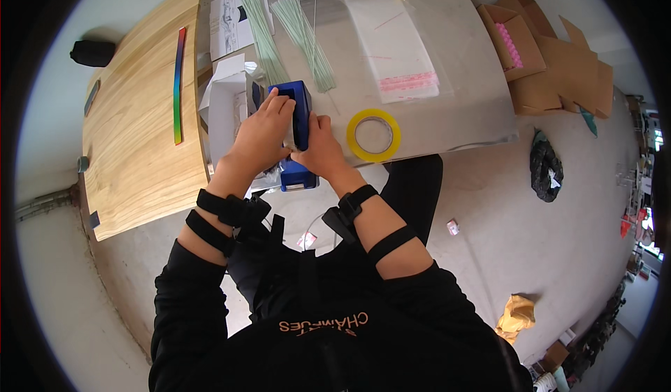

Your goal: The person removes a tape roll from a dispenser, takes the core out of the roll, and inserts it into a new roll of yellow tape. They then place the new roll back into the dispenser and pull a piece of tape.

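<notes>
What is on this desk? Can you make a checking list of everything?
Surface: grey table beside a wooden top.
Job's things: blue machine, held by both hands.
Clutter: yellow tape roll, green strips, clear bags, cardboard boxes.
Grippers: left hand and right hand pressing on the machine.
Cables: nothing seen.
Surroundings: black bag and crumpled paper on the floor.
</notes>
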Available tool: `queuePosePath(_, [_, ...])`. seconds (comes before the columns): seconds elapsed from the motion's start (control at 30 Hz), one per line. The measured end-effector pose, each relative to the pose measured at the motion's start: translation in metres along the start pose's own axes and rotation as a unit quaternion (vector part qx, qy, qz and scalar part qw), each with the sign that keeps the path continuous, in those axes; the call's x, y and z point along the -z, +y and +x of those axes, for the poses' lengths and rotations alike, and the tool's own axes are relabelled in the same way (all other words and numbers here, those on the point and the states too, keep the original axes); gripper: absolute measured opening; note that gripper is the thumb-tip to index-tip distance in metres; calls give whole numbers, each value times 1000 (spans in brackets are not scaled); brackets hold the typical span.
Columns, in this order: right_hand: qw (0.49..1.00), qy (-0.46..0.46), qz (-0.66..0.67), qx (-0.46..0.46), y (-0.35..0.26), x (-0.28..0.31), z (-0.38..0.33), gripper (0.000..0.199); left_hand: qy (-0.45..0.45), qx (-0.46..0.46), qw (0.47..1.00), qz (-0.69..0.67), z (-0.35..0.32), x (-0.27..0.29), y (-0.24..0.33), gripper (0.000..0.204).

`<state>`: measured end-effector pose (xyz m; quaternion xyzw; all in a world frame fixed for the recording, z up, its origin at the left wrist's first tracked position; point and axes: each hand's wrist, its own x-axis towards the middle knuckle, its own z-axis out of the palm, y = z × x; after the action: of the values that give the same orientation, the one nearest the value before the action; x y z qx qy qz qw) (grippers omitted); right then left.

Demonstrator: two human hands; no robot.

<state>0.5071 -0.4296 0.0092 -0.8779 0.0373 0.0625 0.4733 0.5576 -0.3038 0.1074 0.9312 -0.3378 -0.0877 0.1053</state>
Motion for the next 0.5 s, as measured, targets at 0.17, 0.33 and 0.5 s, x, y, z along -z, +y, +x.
queuePosePath(0.17, [1000,-1,-13,6,-1,-1,1,93,-6,-4,1000,2,0,0,-8,74])
queuePosePath(0.33, [1000,-2,-16,8,1,0,0,93,-10,34,999,-20,-3,2,-1,78])
queuePosePath(0.5, [1000,-18,-17,16,-1,8,2,92,-3,48,998,-40,-9,-3,-2,80])
